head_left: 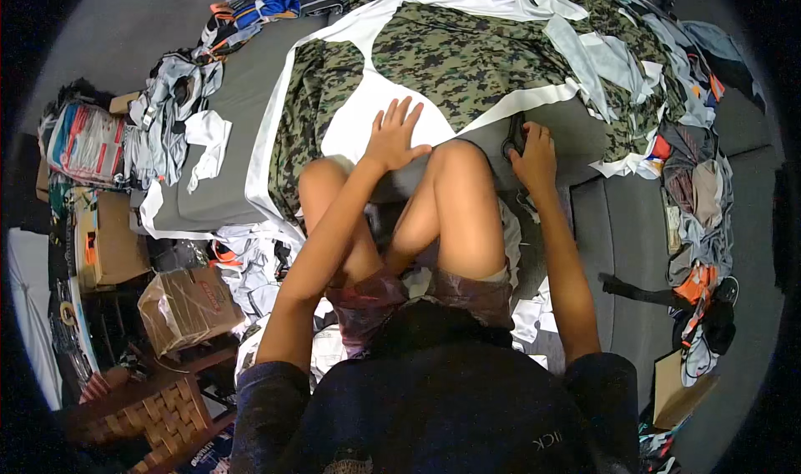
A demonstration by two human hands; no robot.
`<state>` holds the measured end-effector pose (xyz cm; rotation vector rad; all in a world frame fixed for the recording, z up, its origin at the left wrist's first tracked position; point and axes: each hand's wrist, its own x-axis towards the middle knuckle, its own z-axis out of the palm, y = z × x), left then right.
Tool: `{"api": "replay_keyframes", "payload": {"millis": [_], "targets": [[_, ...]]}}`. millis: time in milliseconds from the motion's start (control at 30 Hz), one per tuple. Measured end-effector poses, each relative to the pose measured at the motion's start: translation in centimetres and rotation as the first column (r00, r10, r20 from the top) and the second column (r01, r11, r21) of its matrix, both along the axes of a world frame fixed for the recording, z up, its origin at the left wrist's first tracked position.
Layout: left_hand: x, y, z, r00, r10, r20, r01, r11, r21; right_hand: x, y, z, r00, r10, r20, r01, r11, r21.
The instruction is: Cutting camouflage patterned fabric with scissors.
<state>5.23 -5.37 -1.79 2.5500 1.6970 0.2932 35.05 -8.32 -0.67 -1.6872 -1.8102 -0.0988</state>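
A green and brown camouflage fabric [450, 52] is spread over a grey padded surface [571, 132] in front of my knees. Its edges are white, and a rounded white area [349, 125] lies at its near side. My left hand [395, 137] rests on that white area, palm down with the fingers spread. To the right, beside my knee, my right hand [535, 158] grips dark scissors [516, 130] close to the fabric's near edge. The blades point away from me, and the fingers partly hide the handles.
Grey and white fabric scraps [596, 61] lie across the fabric's right side. More scraps [175, 98] line the left edge. Cardboard boxes [188, 311] and a woven wooden chair [163, 420] stand at lower left. Clothes [709, 190] are heaped along the right.
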Motion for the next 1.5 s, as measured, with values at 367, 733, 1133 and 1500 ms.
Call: {"api": "replay_keyframes", "payload": {"millis": [367, 733, 1133, 1500], "targets": [[-1.7, -3.5, 0.1, 0.994, -0.086, -0.067, 0.078, 0.990, -0.117, 4.3, -7.7, -0.2, 0.658, -0.176, -0.732, -0.410, 0.731, -0.545], [-9.7, -6.5, 5.0, 0.845, 0.082, 0.528, 0.182, 0.884, -0.430, -1.5, -13.2, -5.1, 0.104, -0.076, -0.992, -0.327, 0.939, -0.106], [-8.7, 0.2, 3.9, 0.833, -0.172, 0.526, 0.083, 0.979, 0.188, 0.6, 6.5, -0.2, 0.986, -0.108, -0.130, 0.139, 0.956, 0.256], [-6.9, 2.9, 0.4, 0.995, 0.102, -0.009, -0.102, 0.982, -0.161, 5.5, 8.3, -0.5, 0.996, -0.087, -0.031, 0.088, 0.995, 0.053]]}}
